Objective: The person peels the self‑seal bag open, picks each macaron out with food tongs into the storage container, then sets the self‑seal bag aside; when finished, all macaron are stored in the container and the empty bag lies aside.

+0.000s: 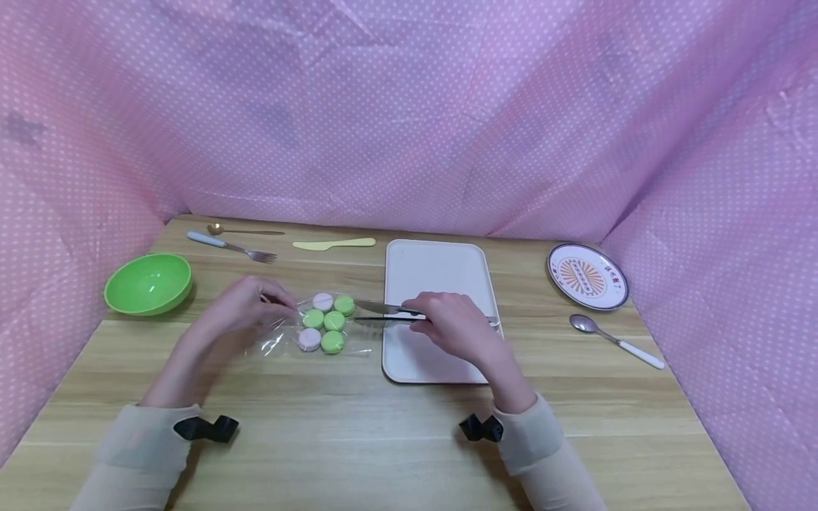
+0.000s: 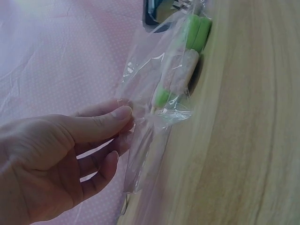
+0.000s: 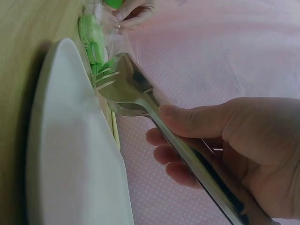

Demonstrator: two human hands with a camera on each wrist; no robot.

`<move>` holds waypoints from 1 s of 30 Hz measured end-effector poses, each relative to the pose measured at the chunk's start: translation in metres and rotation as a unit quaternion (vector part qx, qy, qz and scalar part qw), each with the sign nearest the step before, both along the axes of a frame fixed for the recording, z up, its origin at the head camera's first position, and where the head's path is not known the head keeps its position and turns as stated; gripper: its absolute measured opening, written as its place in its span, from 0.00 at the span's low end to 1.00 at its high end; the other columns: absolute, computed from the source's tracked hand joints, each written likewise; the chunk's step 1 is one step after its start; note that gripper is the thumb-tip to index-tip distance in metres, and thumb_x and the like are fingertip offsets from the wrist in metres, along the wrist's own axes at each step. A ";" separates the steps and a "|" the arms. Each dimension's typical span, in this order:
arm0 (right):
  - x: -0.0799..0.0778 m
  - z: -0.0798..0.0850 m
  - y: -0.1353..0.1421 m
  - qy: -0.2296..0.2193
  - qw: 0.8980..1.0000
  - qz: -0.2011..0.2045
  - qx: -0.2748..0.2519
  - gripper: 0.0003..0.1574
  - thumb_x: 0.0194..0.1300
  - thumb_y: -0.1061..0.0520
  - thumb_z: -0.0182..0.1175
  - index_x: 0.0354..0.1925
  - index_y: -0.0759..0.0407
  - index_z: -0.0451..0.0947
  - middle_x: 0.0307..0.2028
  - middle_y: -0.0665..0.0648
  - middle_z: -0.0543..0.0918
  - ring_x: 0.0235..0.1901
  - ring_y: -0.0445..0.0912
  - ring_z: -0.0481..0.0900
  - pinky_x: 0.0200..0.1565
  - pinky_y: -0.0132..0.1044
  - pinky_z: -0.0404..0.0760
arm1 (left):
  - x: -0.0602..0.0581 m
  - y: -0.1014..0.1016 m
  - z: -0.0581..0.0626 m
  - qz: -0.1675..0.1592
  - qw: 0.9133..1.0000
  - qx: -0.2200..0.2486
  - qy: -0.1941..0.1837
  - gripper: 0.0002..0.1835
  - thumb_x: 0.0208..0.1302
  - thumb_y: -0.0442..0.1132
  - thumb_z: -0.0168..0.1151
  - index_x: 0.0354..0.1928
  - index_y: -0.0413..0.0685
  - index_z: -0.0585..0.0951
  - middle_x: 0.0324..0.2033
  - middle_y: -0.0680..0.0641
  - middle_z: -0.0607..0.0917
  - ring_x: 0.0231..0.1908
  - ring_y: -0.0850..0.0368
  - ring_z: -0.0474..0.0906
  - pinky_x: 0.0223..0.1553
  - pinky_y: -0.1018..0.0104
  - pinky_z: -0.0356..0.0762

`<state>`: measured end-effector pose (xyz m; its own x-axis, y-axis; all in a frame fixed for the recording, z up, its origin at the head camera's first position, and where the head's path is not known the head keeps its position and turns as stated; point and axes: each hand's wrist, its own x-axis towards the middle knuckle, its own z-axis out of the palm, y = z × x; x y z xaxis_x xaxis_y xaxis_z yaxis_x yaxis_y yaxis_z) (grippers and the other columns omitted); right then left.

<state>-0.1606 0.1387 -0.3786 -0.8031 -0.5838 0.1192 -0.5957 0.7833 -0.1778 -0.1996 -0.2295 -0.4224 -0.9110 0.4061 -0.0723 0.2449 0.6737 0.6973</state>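
Observation:
My left hand (image 1: 246, 309) pinches the edge of a clear plastic bag (image 2: 140, 79) between thumb and fingers. Several light green and pale pink macarons (image 1: 334, 321) lie in rows on the table, under or inside the clear plastic. In my right hand (image 1: 454, 323) is a pair of metal serving tongs (image 3: 161, 124), one end forked and the other spoon-like. Thumb and fingers grip its arms above a white tray (image 1: 437, 270). The tong tips stand apart, close to the right side of the macarons; whether they touch the plastic I cannot tell.
A green bowl (image 1: 149, 284) stands at the left. Behind are a fork (image 1: 233, 245), a small gold spoon (image 1: 246, 231) and a yellow knife (image 1: 334, 244). A patterned plate (image 1: 588, 277) and a white-handled spoon (image 1: 616, 341) lie at the right. Pink dotted cloth (image 1: 409, 142) encloses the table.

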 end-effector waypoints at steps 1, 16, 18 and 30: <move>0.000 0.000 -0.001 0.004 1.000 0.001 0.003 0.15 0.59 0.52 0.65 0.46 0.42 0.80 0.31 0.39 0.80 0.26 0.35 0.73 0.28 0.33 0.73 | 0.000 0.000 0.000 -0.001 1.000 -0.001 -0.001 0.07 0.53 0.40 0.69 0.36 0.58 0.86 0.37 0.51 0.87 0.27 0.54 0.79 0.24 0.64 0.78; 0.004 0.000 -0.006 0.024 1.000 0.004 0.014 0.13 0.58 0.53 0.65 0.44 0.43 0.80 0.31 0.40 0.80 0.26 0.37 0.74 0.27 0.33 0.72 | 0.000 -0.002 0.000 -0.018 1.000 0.005 0.001 0.08 0.55 0.35 0.67 0.38 0.52 0.86 0.40 0.48 0.87 0.26 0.55 0.80 0.25 0.65 0.80; 0.005 0.001 -0.007 0.023 1.000 0.004 0.019 0.14 0.59 0.53 0.65 0.45 0.43 0.80 0.32 0.40 0.81 0.26 0.37 0.75 0.27 0.33 0.73 | 0.000 -0.002 0.000 -0.017 1.000 0.006 0.003 0.08 0.55 0.35 0.67 0.38 0.53 0.86 0.40 0.48 0.87 0.26 0.56 0.80 0.24 0.65 0.79; 0.008 0.008 -0.005 0.008 1.000 0.006 0.002 0.06 0.60 0.53 0.63 0.37 0.43 0.78 0.26 0.39 0.75 0.23 0.36 0.69 0.25 0.30 0.69 | 0.000 -0.004 -0.002 -0.010 1.000 0.005 0.001 0.07 0.55 0.37 0.67 0.37 0.54 0.86 0.41 0.49 0.87 0.25 0.58 0.80 0.24 0.65 0.79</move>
